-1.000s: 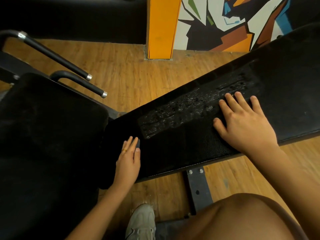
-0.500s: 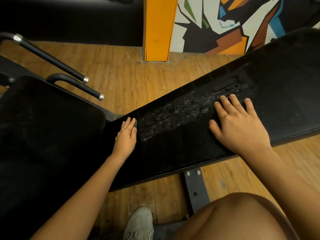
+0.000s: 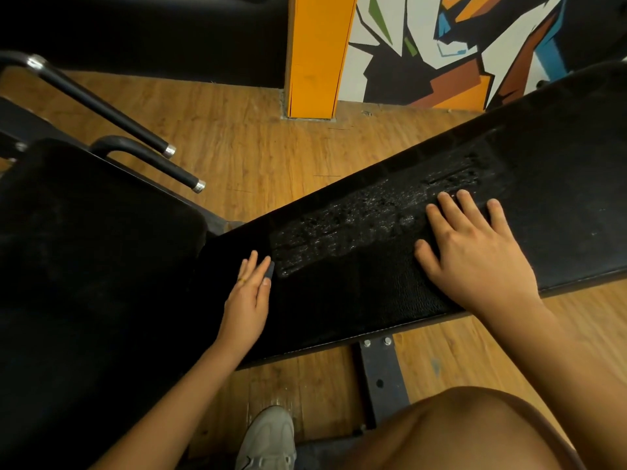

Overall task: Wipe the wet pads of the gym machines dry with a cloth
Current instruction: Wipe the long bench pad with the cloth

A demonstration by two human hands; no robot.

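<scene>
Both hands flat on bench pad (image 3: pixel 559 205), fingers straight, gripping nothing.
Glistening wet strip (image 3: pixel 356 225), possibly a dark cloth, runs 8-to-2 o'clock between left hand (image 3: pixel 247 300) and right hand (image 3: pixel 475 256), fingertips at its ends.

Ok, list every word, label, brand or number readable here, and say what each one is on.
None: no text can be read in this view.
The wall mural is abstract coloured shapes, with no letters.
The black bench pad, the orange pillar and the shoe show no label or logo.
</scene>
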